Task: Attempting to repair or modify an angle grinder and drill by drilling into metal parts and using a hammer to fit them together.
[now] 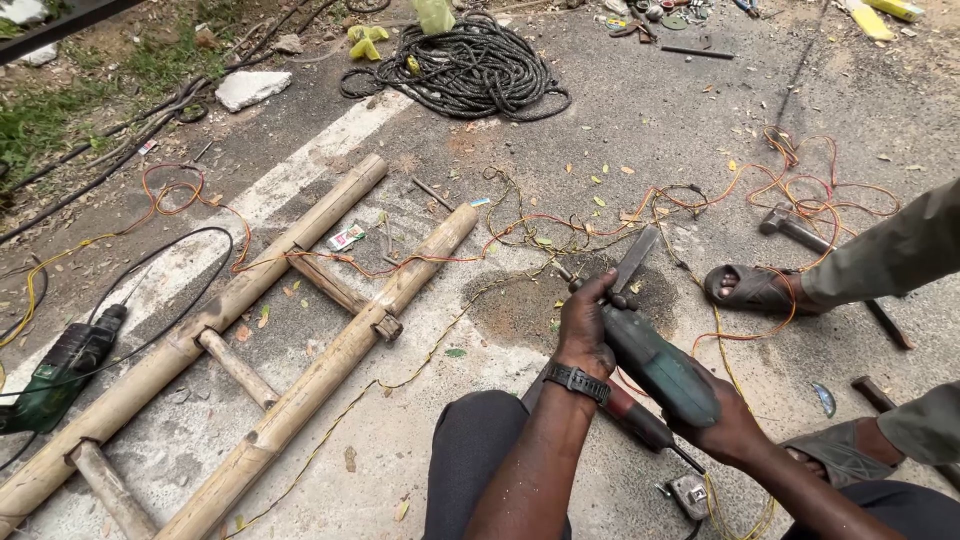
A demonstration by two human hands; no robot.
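Note:
I crouch over grey pavement and hold a green and black power drill [655, 365] with both hands. My left hand [586, 325], with a black wristwatch on the wrist, grips the drill's front end near the chuck. My right hand [722, 428] clasps the rear body and handle. A flat metal bit or chisel [634, 258] sticks forward from the drill's nose toward a dark dusty patch [525, 305] on the ground. A red-handled tool [632, 418] lies just under the drill.
A bamboo ladder [300, 330] lies to the left, with a second green drill [62, 368] beside it. Orange and yellow wires [700, 205] tangle across the ground. A black rope coil [470, 68] sits far off. Another person's sandalled foot [752, 288] and a hammer [790, 228] are at right.

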